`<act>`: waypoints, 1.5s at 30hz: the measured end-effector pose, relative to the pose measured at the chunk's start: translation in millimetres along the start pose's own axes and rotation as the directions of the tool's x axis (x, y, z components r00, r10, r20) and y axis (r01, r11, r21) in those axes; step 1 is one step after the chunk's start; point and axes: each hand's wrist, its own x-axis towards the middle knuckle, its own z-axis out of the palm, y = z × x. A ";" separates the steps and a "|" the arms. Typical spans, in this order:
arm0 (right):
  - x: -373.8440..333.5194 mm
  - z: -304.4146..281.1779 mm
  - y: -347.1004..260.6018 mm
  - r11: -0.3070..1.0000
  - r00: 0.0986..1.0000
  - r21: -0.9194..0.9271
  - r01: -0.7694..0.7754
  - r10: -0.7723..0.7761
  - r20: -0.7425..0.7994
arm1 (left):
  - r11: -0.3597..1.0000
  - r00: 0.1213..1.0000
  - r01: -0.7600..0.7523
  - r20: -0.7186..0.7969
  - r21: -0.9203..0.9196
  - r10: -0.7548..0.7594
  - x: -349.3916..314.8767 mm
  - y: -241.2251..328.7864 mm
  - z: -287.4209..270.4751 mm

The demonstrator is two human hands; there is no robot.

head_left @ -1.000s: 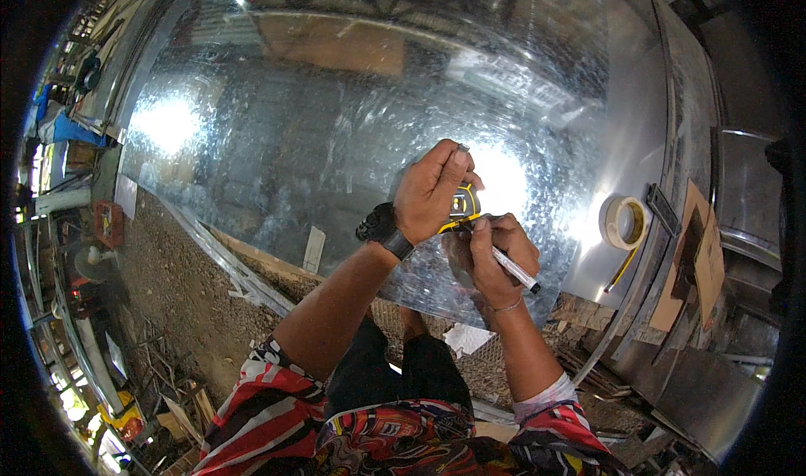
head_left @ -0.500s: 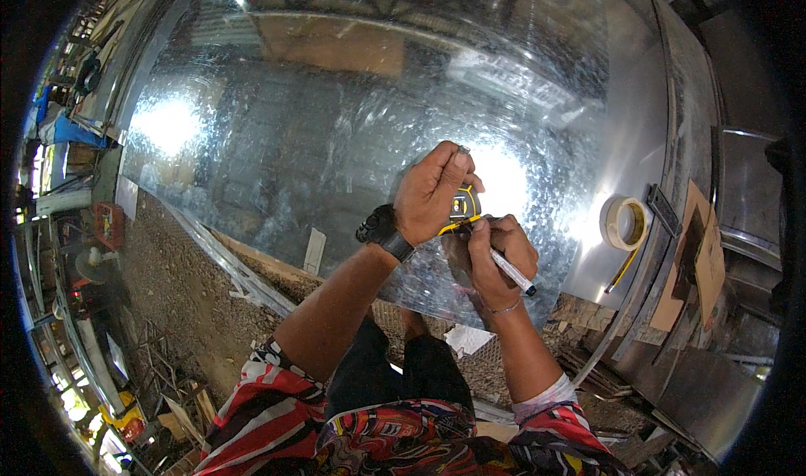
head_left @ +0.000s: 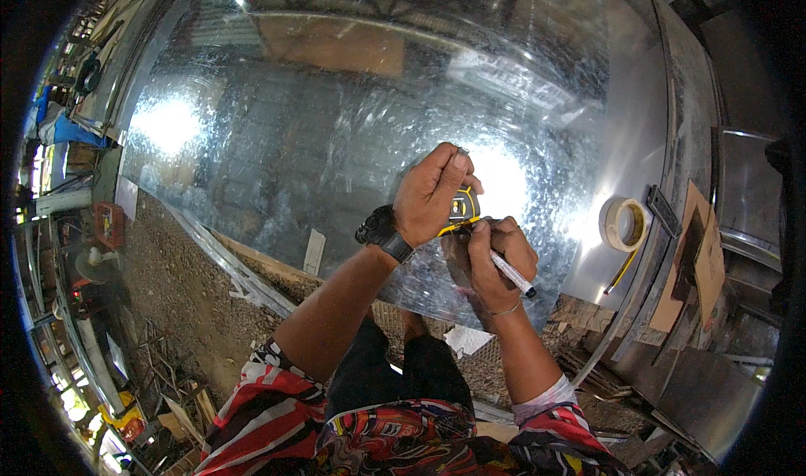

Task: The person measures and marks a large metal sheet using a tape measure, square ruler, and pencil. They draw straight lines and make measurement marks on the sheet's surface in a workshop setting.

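A shiny, scratched metal sheet (head_left: 294, 140) lies flat in front of me, with bright lights mirrored in it. My left hand (head_left: 428, 192), a dark watch on its wrist, is closed round a black and yellow tape measure (head_left: 461, 207) just above the sheet. A small grey tip shows at the thumb of this hand; I cannot make out what it is. Close against the near side of the tape measure, my right hand (head_left: 508, 256) grips a white marker pen (head_left: 514, 274). The pen's back end points toward me, while its writing tip is hidden by the fingers.
To the right sit a roll of tape (head_left: 610, 224), a black angled piece (head_left: 663, 211) and cardboard (head_left: 710, 262). A small pale strip (head_left: 315, 252) rests at the sheet's near edge. Metal lengths (head_left: 222, 253) lie over gravel at the left. A red box (head_left: 109, 224) stands farther left.
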 end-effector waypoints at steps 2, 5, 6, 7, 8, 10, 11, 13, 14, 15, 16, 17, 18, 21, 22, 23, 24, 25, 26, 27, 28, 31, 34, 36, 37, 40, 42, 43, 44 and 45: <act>-0.7 0.3 0.8 1.000 1.000 0.020 -0.004 0.004 -0.013 | 1.000 1.000 0.016 -0.005 -0.007 -0.016 -0.4 -1.3 0.9; -1.1 0.5 0.4 0.999 0.999 0.011 -0.036 0.036 -0.012 | 1.000 1.000 -0.004 0.007 -0.015 0.004 -0.1 -3.2 -0.2; -1.2 0.9 0.4 0.999 0.999 -0.001 -0.041 0.041 -0.009 | 1.000 1.000 0.002 0.005 -0.016 -0.002 -0.2 -3.4 -0.1; -1.3 1.2 0.5 0.999 0.999 -0.013 -0.047 0.047 -0.006 | 1.000 1.000 0.008 0.003 -0.017 -0.008 -0.3 -3.4 0.2; -1.6 2.1 1.8 0.999 0.999 -0.006 -0.038 0.038 -0.008 | 1.000 1.000 0.013 0.001 -0.018 -0.013 -0.2 -3.4 0.2; -2.3 3.9 5.0 1.000 1.000 0.008 -0.020 0.020 -0.012 | 1.000 1.000 0.013 0.010 -0.013 -0.012 -0.2 -3.3 -0.4; -2.0 3.1 4.5 1.000 1.000 0.004 -0.010 0.010 -0.011 | 1.000 1.000 0.012 0.014 -0.011 -0.012 -0.1 -3.2 -0.9; -1.4 1.0 2.9 1.000 1.000 -0.005 0.009 -0.009 -0.010 | 1.000 1.000 0.023 0.003 -0.012 -0.023 -0.7 -2.8 -0.3; -1.9 1.2 2.8 1.000 1.000 0.010 0.002 -0.001 -0.023 | 0.999 1.000 0.029 -0.002 -0.013 -0.029 -0.6 -2.6 0.1; -3.0 1.7 2.6 1.000 0.999 0.024 -0.005 0.006 -0.037 | 1.000 1.000 0.026 0.001 -0.011 -0.026 -0.4 -2.2 0.2; -3.6 2.2 2.6 0.999 0.999 0.039 -0.012 0.014 -0.049 | 1.000 1.000 0.023 0.003 -0.009 -0.023 -0.2 -1.4 0.1; -2.9 4.1 4.1 0.995 0.991 0.058 0.079 -0.072 -0.115 | 1.000 1.000 0.020 0.005 -0.007 -0.020 -0.2 -0.5 0.0; -1.5 7.2 6.9 0.983 0.971 0.071 0.171 -0.156 -0.181 | 1.000 1.000 0.020 0.006 -0.007 -0.020 -0.2 0.3 0.0; -1.4 11.7 9.4 0.964 0.939 0.073 0.256 -0.230 -0.256 | 1.000 1.000 0.015 0.005 -0.005 -0.015 -0.2 0.3 -0.3; -1.5 12.1 9.3 0.965 0.938 0.070 0.254 -0.228 -0.260 | 1.000 1.000 0.010 0.003 -0.002 -0.010 -0.1 -0.9 -0.2; -1.3 11.9 9.3 0.963 0.938 0.073 0.260 -0.234 -0.254 | 1.000 1.000 0.004 0.000 0.001 -0.004 0.0 -1.0 -0.2; -1.1 11.3 9.0 0.961 0.938 0.076 0.266 -0.240 -0.248 | 1.000 1.000 0.002 -0.002 0.003 -0.002 -0.2 -0.9 -0.4; -0.8 10.9 8.6 0.959 0.938 0.079 0.273 -0.247 -0.242 | 1.000 1.000 -0.001 -0.004 0.006 0.001 -0.6 -0.7 -0.8; -0.6 10.8 9.1 0.957 0.932 0.049 0.286 -0.265 -0.248 | 1.000 1.000 -0.004 -0.004 0.009 0.004 -0.5 0.8 -0.4; -0.2 10.7 9.5 0.954 0.925 0.019 0.298 -0.284 -0.254 | 1.000 1.000 -0.013 -0.004 0.028 0.013 -0.5 2.4 -0.3; -0.1 10.5 9.8 0.951 0.917 -0.011 0.310 -0.302 -0.260 | 0.999 1.000 -0.022 -0.004 0.048 0.022 -0.6 4.3 -0.4; -0.5 11.7 9.8 0.961 0.931 0.006 0.276 -0.266 -0.251 | 0.998 1.000 -0.019 -0.003 0.068 0.019 -1.4 9.1 -0.1; -2.4 7.9 7.4 0.969 0.951 0.014 0.246 -0.239 -0.196 | 0.999 1.000 -0.010 0.002 0.043 0.010 -1.9 10.3 0.2; -8.0 5.3 8.4 0.945 0.976 0.298 0.137 -0.078 -0.201 | 0.999 1.000 -0.020 -0.006 0.047 0.020 -1.5 10.5 0.6; -11.6 2.0 7.3 0.892 0.985 0.445 0.086 -0.009 -0.172 | 0.998 0.999 -0.028 -0.017 0.065 0.029 -1.7 7.1 0.7; -17.5 -14.4 -8.2 0.575 0.990 0.816 -0.058 0.139 -0.028 | 0.982 0.981 -0.128 -0.126 0.141 0.146 -0.3 -2.2 1.8; -15.1 -24.2 2.1 0.830 0.999 0.557 0.041 -0.041 -0.013 | 0.965 0.952 -0.150 -0.232 0.215 0.200 -1.4 2.2 -2.6; -16.3 -28.3 7.2 0.906 0.992 0.408 0.116 -0.126 -0.002 | 0.961 0.934 -0.122 -0.298 0.250 0.196 -7.3 5.9 -5.6; -5.4 -35.1 -5.3 0.934 0.984 0.330 0.136 -0.166 0.066 | 0.955 0.912 -0.096 -0.359 0.280 0.196 -13.0 10.6 -7.7; 0.5 -34.5 -3.2 0.939 0.977 0.320 0.121 -0.170 0.130 | 0.971 0.905 -0.071 -0.394 0.229 0.159 -20.6 18.5 -10.5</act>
